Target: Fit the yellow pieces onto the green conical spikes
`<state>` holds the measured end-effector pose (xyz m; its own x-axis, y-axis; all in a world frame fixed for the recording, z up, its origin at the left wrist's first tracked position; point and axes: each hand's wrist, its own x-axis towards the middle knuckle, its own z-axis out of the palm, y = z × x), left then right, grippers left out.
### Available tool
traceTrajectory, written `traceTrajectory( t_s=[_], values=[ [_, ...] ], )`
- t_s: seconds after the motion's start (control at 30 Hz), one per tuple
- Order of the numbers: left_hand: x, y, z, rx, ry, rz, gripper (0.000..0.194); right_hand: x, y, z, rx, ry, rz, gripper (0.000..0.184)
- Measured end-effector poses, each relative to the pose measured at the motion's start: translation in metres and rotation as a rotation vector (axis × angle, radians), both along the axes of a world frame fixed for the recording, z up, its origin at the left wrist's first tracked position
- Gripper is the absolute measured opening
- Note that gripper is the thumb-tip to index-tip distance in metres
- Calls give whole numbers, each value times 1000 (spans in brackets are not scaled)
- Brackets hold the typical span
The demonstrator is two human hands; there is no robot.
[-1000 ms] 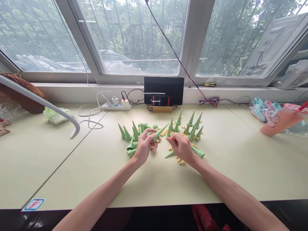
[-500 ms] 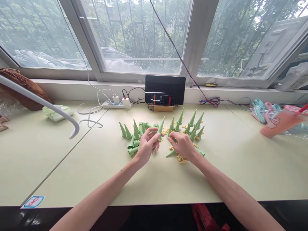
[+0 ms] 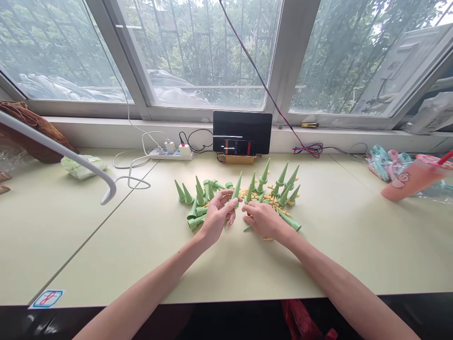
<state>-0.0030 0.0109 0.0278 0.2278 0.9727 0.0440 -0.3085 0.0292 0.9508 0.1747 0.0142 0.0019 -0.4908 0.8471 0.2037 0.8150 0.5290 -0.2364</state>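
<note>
While your left hand (image 3: 213,218) holds up one green cone (image 3: 238,185), its thumb and fingers pinch close around the low part, and the tip points up. You have it above the table (image 3: 226,274), between two bunches of cones. Your right hand (image 3: 266,220) is low, near the left one, with its fingers bent down. I cannot tell if those fingers hold anything, as the tips are partly hidden. Just behind them, a standing cone (image 3: 248,195) is near some yellow bits (image 3: 274,202). More cones stand to your right, and the left bunch (image 3: 190,194) has some up and some lying down. At the back, a phone (image 3: 239,148) leans before a black screen (image 3: 242,123)
</note>
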Motion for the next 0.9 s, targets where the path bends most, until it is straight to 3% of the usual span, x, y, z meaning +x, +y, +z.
traceTrajectory(
  t_s=[0.57,0.9],
  values=[
    [-1,0,-1,-6,2,-16,34,-1,-2,-2,45,39,64,8],
    [0,0,-2,-5,5,-31,31,-3,-3,-1,9,88,133,16]
  ],
)
